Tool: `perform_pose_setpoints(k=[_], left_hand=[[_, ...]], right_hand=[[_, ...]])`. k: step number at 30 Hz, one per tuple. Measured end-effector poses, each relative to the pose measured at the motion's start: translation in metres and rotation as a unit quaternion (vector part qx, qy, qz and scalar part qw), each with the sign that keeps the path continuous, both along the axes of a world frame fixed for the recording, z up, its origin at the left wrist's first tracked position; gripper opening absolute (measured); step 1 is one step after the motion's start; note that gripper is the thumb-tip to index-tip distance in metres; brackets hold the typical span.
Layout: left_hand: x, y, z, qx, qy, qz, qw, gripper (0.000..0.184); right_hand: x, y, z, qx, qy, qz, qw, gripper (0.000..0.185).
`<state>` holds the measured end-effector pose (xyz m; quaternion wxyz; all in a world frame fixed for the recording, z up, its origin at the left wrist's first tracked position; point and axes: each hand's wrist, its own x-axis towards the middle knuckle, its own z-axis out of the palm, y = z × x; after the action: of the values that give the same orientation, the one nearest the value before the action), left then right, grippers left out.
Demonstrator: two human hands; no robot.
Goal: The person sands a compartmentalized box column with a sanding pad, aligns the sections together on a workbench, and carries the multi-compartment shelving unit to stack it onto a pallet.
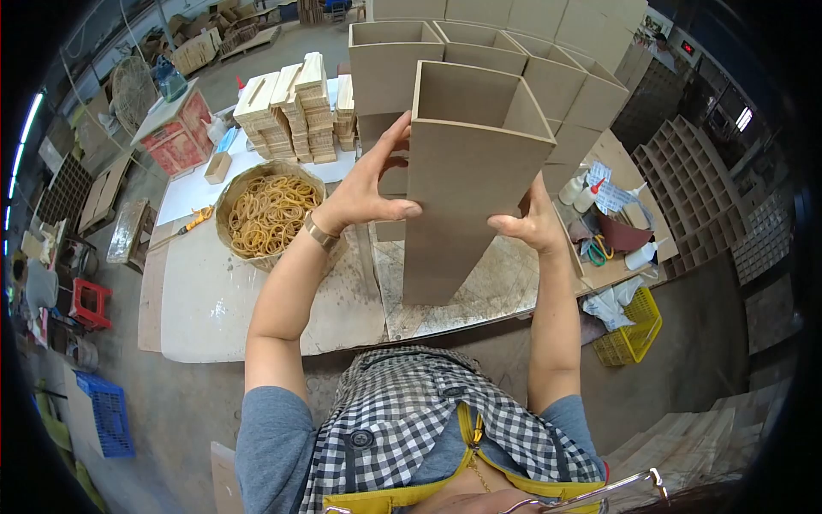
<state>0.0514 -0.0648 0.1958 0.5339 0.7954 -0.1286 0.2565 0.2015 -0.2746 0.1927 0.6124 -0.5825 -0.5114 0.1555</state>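
A tall stack of brown fibreboard boxes [467, 188], open at the top, stands upright on the worktable close in front of me. My left hand [370, 187], with a bracelet on the wrist, grips its left side, thumb on the near face and fingers reaching round behind. On the opposite side my right hand [535, 224] clasps the right edge, thumb toward the near face; its other fingers are partly hidden. More open-topped boxes [398, 73] are stacked just behind. Left of my left forearm, a round container [224, 224] is full of rubber bands [272, 206].
Stacks of thin wooden strips [291, 111] stand at the back left. A screwdriver-like tool [195, 221] lies on the worktable [205, 308]. At right, a side tray holds glue bottles [586, 199] and scissors [598, 251], above a yellow basket [632, 330] on the floor.
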Motion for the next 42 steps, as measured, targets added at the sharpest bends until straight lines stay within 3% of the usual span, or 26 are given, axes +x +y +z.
perform_pose_setpoints(k=[9,15,21,23,25,29,31,34,36,42], left_hand=[[0.001,0.0,-0.004,-0.026,0.039,-0.008,0.999,0.106],[-0.002,-0.005,-0.012,-0.099,0.073,-0.008,0.992,0.12],[-0.008,0.02,-0.024,-0.127,0.015,0.124,0.984,0.099],[-0.015,0.014,0.001,-0.057,-0.06,0.16,0.984,0.086],[-0.02,0.023,0.022,-0.024,-0.095,0.185,0.978,0.08],[-0.027,-0.002,0.098,0.091,-0.159,0.28,0.942,0.065],[-0.02,-0.03,0.136,0.193,-0.176,0.295,0.919,0.05],[0.003,-0.073,0.178,0.351,-0.092,0.321,0.875,0.035],[0.025,-0.093,0.194,0.41,-0.022,0.314,0.856,0.031],[0.073,-0.092,0.186,0.446,0.121,0.304,0.833,0.028]], right_hand=[[0.006,-0.001,-0.005,-0.008,0.036,0.018,0.999,0.126],[0.013,0.001,-0.034,0.101,0.102,0.045,0.989,0.126],[0.035,-0.048,-0.102,0.108,0.215,-0.005,0.971,0.085],[0.047,-0.078,-0.134,0.025,0.198,-0.074,0.977,0.075],[0.061,-0.112,-0.166,-0.019,0.257,-0.128,0.958,0.055],[0.099,-0.172,-0.236,-0.081,0.276,-0.275,0.918,0.039],[0.122,-0.196,-0.264,-0.098,0.241,-0.341,0.903,0.031],[0.157,-0.219,-0.284,-0.151,0.198,-0.423,0.871,0.027],[0.182,-0.225,-0.286,-0.189,0.059,-0.472,0.859,0.028],[0.247,-0.223,-0.304,-0.18,-0.229,-0.487,0.824,0.031]])
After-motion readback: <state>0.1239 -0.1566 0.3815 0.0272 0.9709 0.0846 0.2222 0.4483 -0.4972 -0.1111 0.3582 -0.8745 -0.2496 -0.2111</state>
